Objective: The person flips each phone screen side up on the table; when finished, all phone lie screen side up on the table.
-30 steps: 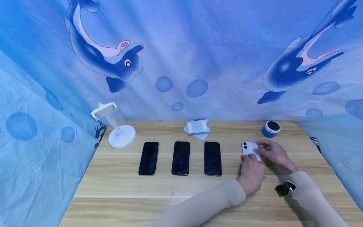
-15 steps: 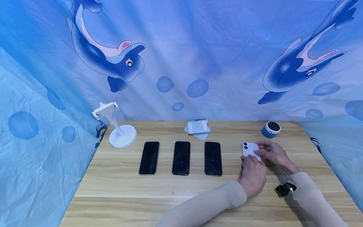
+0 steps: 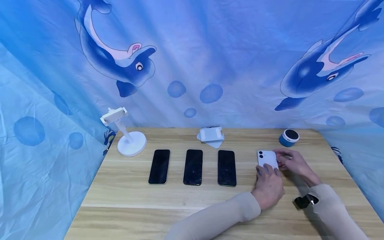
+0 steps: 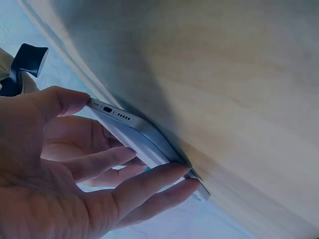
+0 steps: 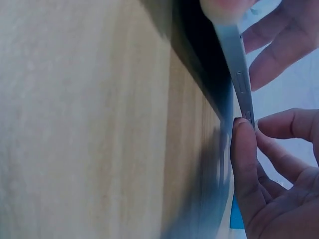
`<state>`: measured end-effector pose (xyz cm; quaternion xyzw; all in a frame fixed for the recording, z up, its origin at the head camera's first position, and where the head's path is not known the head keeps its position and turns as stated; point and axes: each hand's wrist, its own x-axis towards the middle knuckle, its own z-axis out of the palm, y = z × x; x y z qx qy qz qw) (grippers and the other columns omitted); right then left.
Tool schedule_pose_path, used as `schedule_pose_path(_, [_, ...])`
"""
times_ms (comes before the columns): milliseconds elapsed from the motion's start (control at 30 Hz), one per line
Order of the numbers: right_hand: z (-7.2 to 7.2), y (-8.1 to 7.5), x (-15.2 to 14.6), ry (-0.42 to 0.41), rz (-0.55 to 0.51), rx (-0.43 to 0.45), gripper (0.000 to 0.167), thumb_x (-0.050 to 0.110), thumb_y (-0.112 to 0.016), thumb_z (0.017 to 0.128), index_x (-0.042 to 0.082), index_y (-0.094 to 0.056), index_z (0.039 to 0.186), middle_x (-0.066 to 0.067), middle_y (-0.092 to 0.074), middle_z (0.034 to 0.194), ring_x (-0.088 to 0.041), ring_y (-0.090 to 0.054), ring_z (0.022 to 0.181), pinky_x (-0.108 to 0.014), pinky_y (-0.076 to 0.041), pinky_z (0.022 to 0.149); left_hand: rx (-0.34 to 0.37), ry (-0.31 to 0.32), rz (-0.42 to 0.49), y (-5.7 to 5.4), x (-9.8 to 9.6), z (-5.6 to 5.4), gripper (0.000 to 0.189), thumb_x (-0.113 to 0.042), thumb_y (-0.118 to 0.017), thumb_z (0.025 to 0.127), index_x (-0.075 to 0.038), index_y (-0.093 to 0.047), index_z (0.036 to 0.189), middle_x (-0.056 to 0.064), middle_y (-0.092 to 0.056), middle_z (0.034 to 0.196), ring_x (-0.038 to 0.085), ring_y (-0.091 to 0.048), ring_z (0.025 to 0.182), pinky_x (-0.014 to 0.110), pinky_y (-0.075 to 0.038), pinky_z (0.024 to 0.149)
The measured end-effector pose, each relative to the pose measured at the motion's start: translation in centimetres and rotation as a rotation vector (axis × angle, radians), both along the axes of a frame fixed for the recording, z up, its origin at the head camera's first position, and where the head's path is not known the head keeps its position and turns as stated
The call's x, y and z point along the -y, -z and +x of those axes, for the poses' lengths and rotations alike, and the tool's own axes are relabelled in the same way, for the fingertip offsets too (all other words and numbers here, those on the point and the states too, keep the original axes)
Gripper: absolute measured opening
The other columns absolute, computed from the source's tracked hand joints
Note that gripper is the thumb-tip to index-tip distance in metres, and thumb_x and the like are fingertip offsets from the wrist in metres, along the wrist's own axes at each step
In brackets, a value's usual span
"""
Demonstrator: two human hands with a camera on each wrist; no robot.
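Observation:
A white smartphone (image 3: 266, 158) lies back up at the right of the table, its two camera lenses at the far left corner. My left hand (image 3: 268, 188) grips its near end, thumb on one long edge and fingers on the other. The left wrist view shows the charging port on the smartphone's end (image 4: 107, 109). My right hand (image 3: 295, 163) pinches the right edge between thumb and a fingertip, close to a side button in the right wrist view. Three black-screened smartphones lie in a row to the left: one (image 3: 159, 166), another (image 3: 193, 167), a third (image 3: 226, 168).
A white phone stand (image 3: 132, 144) with a round base is at the back left. A small white folding stand (image 3: 211, 134) sits at the back middle. Behind my right hand is a blue round speaker (image 3: 289, 138). A dolphin-print curtain hangs along the back and sides.
My right fingers have slid from over the white smartphone's back to its right edge, baring more of the back. My left hand keeps its grip. The head view has shifted slightly.

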<state>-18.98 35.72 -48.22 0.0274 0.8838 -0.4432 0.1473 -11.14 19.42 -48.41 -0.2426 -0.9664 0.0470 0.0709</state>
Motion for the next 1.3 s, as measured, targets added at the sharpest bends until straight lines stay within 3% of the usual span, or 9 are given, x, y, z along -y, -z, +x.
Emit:
schedule_pose_path(333, [0.3, -0.2, -0.1, -0.023, -0.030, -0.033, 0.053, 0.012, -0.055, 0.104, -0.003, -0.041, 0.154, -0.033, -0.053, 0.141, -0.019, -0.069, 0.098, -0.031, -0.061, 0.078, 0.121, 0.075, -0.001, -0.8, 0.8, -0.5, 0.080, -0.069, -0.060, 0.095, -0.015, -0.050, 0.152, 0.011, -0.060, 0.143, 0.026, -0.064, 0.124, 0.042, -0.056, 0.102])
schedule_pose_path(500, [0.4, -0.3, 0.0, -0.037, -0.055, -0.061, 0.056, 0.011, -0.056, 0.103, -0.003, -0.040, 0.155, -0.032, -0.052, 0.142, -0.010, -0.067, 0.098, -0.031, -0.062, 0.077, 0.154, 0.096, 0.049, -1.2, 1.5, -0.6, 0.080, -0.066, -0.059, 0.096, -0.013, -0.046, 0.154, 0.010, -0.060, 0.141, 0.021, -0.063, 0.123, 0.040, -0.055, 0.103])
schedule_pose_path(667, [0.6, -0.7, 0.1, -0.054, -0.096, -0.085, 0.060, 0.012, -0.059, 0.103, -0.001, -0.038, 0.157, -0.031, -0.049, 0.145, 0.001, -0.064, 0.098, -0.031, -0.062, 0.078, 0.200, 0.080, 0.187, -1.7, 2.3, -0.8, 0.069, -0.059, -0.065, 0.095, -0.014, -0.050, 0.144, 0.004, -0.063, 0.120, 0.014, -0.063, 0.099, 0.030, -0.055, 0.087])
schedule_pose_path(800, [0.8, -0.7, 0.2, -0.086, -0.138, -0.128, 0.059, 0.010, -0.060, 0.102, -0.002, -0.038, 0.156, -0.027, -0.052, 0.140, 0.001, -0.066, 0.096, -0.032, -0.062, 0.076, 0.257, 0.083, 0.280, -1.9, 3.1, -1.0, 0.058, -0.053, -0.069, 0.093, -0.016, -0.052, 0.135, 0.001, -0.060, 0.111, 0.009, -0.057, 0.088, 0.023, -0.051, 0.079])
schedule_pose_path(967, [1.1, -0.2, 0.4, -0.137, -0.215, -0.187, 0.058, 0.006, -0.060, 0.102, -0.004, -0.038, 0.155, 0.000, -0.060, 0.126, 0.002, -0.066, 0.100, -0.035, -0.063, 0.074, 0.272, 0.086, 0.345, -2.0, 3.9, -1.3, 0.053, -0.047, -0.072, 0.089, -0.015, -0.053, 0.126, 0.000, -0.058, 0.101, 0.007, -0.052, 0.076, 0.019, -0.043, 0.063])
schedule_pose_path(1100, [1.2, 0.2, 0.6, -0.193, -0.279, -0.216, 0.059, 0.004, -0.058, 0.103, -0.001, -0.034, 0.158, 0.013, -0.061, 0.121, 0.003, -0.067, 0.103, -0.036, -0.064, 0.075, 0.326, 0.063, 0.419, -2.1, 4.6, -1.6, 0.056, -0.045, -0.073, 0.087, -0.017, -0.051, 0.130, 0.001, -0.058, 0.104, 0.008, -0.052, 0.071, 0.019, -0.042, 0.060])
schedule_pose_path(1233, [1.3, 0.4, 0.8, -0.219, -0.310, -0.227, 0.060, 0.002, -0.057, 0.104, 0.003, -0.034, 0.159, 0.009, -0.063, 0.124, 0.003, -0.067, 0.105, -0.035, -0.064, 0.076, 0.388, 0.059, 0.480, -2.3, 5.2, -1.8, 0.059, -0.045, -0.073, 0.089, -0.019, -0.050, 0.135, 0.001, -0.059, 0.110, 0.008, -0.053, 0.071, 0.019, -0.043, 0.060])
schedule_pose_path(1300, [1.3, 0.4, 1.0, -0.218, -0.308, -0.222, 0.060, 0.003, -0.056, 0.105, 0.004, -0.033, 0.160, -0.005, -0.063, 0.129, 0.005, -0.066, 0.106, -0.034, -0.064, 0.077, 0.403, 0.062, 0.498, -2.3, 5.5, -1.8, 0.059, -0.046, -0.073, 0.090, -0.019, -0.049, 0.137, 0.001, -0.060, 0.113, 0.007, -0.054, 0.073, 0.018, -0.044, 0.061])
